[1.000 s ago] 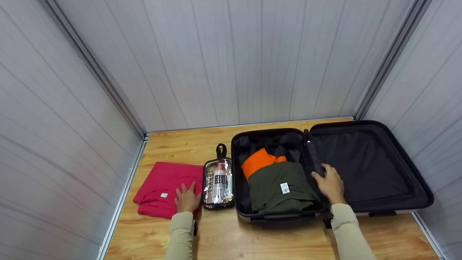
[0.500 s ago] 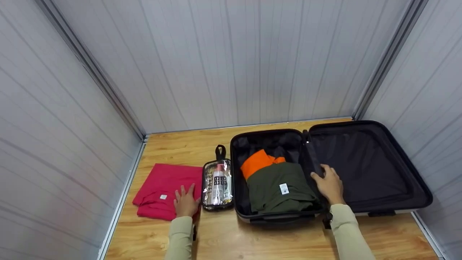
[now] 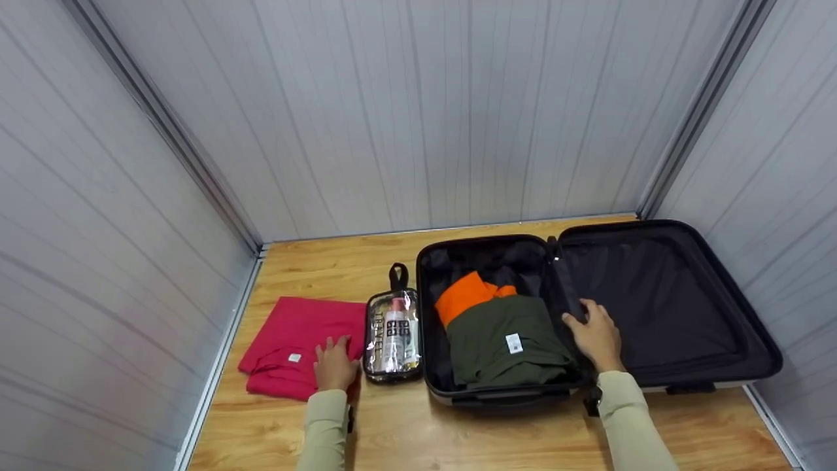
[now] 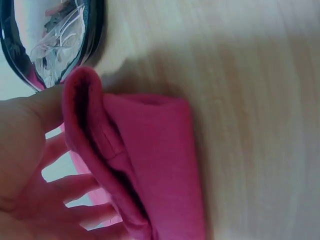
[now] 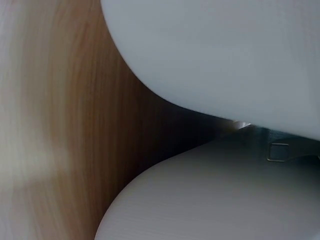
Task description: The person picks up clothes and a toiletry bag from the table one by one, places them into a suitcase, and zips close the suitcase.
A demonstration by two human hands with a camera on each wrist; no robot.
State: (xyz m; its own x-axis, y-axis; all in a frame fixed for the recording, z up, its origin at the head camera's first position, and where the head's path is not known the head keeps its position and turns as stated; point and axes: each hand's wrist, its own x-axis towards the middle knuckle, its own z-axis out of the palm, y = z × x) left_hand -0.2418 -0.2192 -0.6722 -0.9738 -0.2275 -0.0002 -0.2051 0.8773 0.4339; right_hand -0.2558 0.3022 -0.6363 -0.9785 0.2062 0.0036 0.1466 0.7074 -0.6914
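My left hand (image 3: 335, 367) rests on the right part of a folded pink shirt (image 3: 297, 327), its fingers spread and slightly bent. In the left wrist view the fingertips and thumb tip are hidden behind the raised fold of the shirt (image 4: 155, 165). My right hand (image 3: 596, 333) holds the hinge-side edge of an open black-lined suitcase (image 3: 660, 294), thumb on one side and fingers on the other. A folded dark green shirt (image 3: 500, 340) with a white label lies in the left half, over an orange garment (image 3: 461, 297). The right wrist view shows the suitcase's pale outer shells (image 5: 215, 55), without the hand.
A clear travel pouch (image 3: 373, 340) with black trim and bottles inside lies between the pink shirt and the suitcase. All stand on a wood-grain floor (image 3: 418, 445). Pale panel walls (image 3: 418, 131) enclose the back and both sides.
The fingers of my left hand have bent a little and drawn slightly back toward me on the pink shirt. My right hand stays on the suitcase edge.
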